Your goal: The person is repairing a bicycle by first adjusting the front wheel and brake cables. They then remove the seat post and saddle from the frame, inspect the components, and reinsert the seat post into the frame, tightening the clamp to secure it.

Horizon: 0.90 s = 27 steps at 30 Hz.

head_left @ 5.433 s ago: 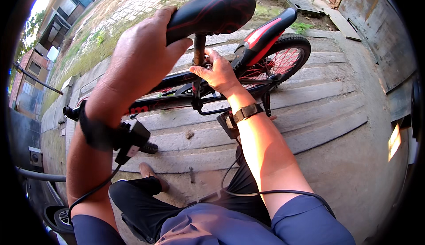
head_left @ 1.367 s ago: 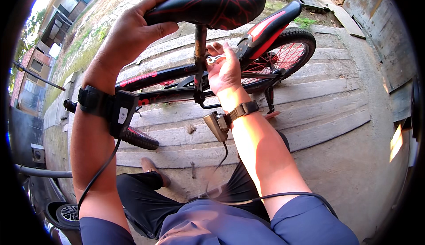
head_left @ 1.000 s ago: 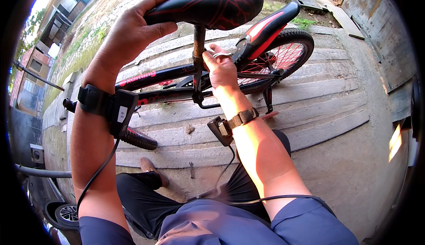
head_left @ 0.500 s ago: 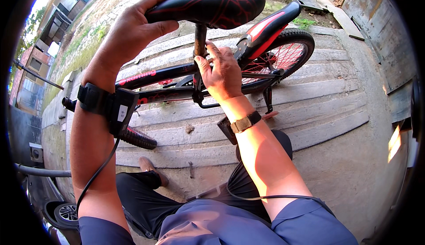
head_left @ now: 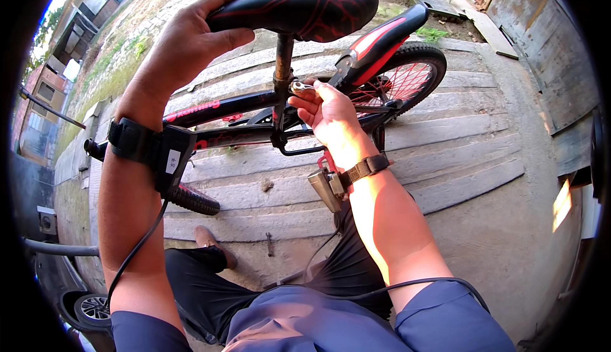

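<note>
A black bicycle saddle with red lines (head_left: 299, 8) tops a worn seat post (head_left: 284, 56), which stands in the black and red bicycle frame (head_left: 223, 105). My left hand (head_left: 197, 37) is closed round the narrow end of the saddle, thumb on the near side, the other fingers partly hidden behind it. At the foot of the post, my right hand (head_left: 328, 107) is turned palm up, thumb and fingers pinching a silver quick-release lever (head_left: 300, 87) by the seat clamp. The fingertips beneath the lever curl toward the frame.
The rear wheel (head_left: 420, 75) with red spokes and a black-red mudguard (head_left: 382, 43) lies beyond my right hand. A small wrench (head_left: 270, 244) lies on the ground near my shoe (head_left: 213, 244). Concrete slabs (head_left: 445, 139) run under the bicycle; a metal sheet wall (head_left: 541, 40) stands right.
My right hand has shifted from against the seat post to the lever and rolled palm up, baring the silver lever. My left hand stays on the saddle.
</note>
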Tool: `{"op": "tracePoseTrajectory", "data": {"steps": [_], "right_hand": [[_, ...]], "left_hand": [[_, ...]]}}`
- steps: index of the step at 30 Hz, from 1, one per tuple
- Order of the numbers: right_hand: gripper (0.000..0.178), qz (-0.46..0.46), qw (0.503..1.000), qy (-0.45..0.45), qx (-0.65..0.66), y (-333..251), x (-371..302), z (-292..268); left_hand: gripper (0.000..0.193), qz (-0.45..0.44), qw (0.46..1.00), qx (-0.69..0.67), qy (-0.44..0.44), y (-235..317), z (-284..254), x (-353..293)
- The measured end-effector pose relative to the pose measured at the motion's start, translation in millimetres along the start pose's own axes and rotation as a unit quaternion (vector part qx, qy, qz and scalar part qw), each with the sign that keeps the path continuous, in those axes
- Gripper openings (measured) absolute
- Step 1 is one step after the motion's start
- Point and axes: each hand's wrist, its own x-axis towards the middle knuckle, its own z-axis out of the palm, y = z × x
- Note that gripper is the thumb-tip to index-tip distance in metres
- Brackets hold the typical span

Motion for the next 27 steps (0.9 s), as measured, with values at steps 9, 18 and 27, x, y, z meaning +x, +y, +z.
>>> {"op": "tracePoseTrajectory", "data": {"steps": [9, 18, 27], "right_hand": [[0.022, -0.523, 0.511, 0.088, -0.676, 9.4, -11.1, 0.1], [0.038, -0.438, 0.512, 0.115, -0.730, 4.6, -13.1, 11.6], [0.060, -0.210, 0.843, 0.079, -0.490, 15.2, -2.2, 3.8]], "left_hand": [[0.059, 0.006, 1.000, -0.015, -0.001, -1.2, -0.2, 0.6], [0.060, -0.024, 0.999, 0.036, -0.004, 1.9, -2.2, -0.4], [0.061, -0.034, 0.999, 0.033, -0.011, 3.9, -1.8, 0.2]]}}
